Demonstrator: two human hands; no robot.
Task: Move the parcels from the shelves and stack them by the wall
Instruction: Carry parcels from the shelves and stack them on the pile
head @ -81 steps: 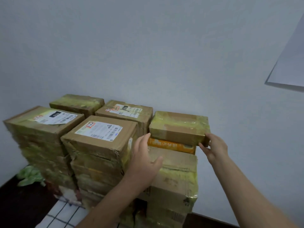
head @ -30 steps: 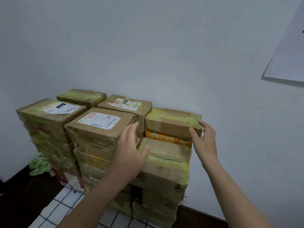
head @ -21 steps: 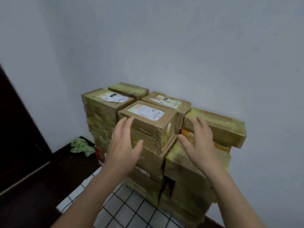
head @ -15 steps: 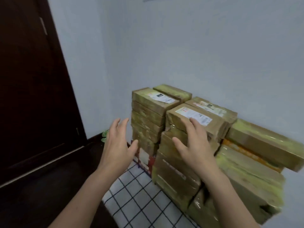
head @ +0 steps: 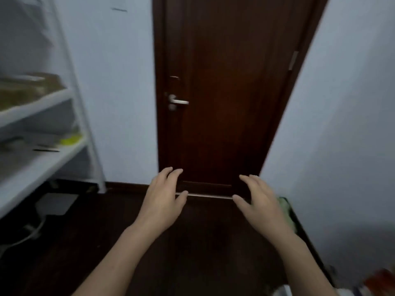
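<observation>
left hand [head: 162,201] empty, fingers relaxed | right hand [head: 259,202] same | parcels [head: 27,90] on shelves [head: 38,103] blurred | likely stiff, light cardboard; grip opposite sides

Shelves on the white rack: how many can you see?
2: an upper shelf holding blurred brown parcels, and a lower shelf beneath it. Others may lie out of frame.

Two bare hands reach out in front, the left hand [head: 164,196] and the right hand [head: 259,199], fingers loose and holding nothing. Ahead stands a dark brown wooden door [head: 226,92] with a silver handle [head: 178,101]. On the left, white metal shelves [head: 40,103] hold blurry brown cardboard parcels [head: 27,88].
</observation>
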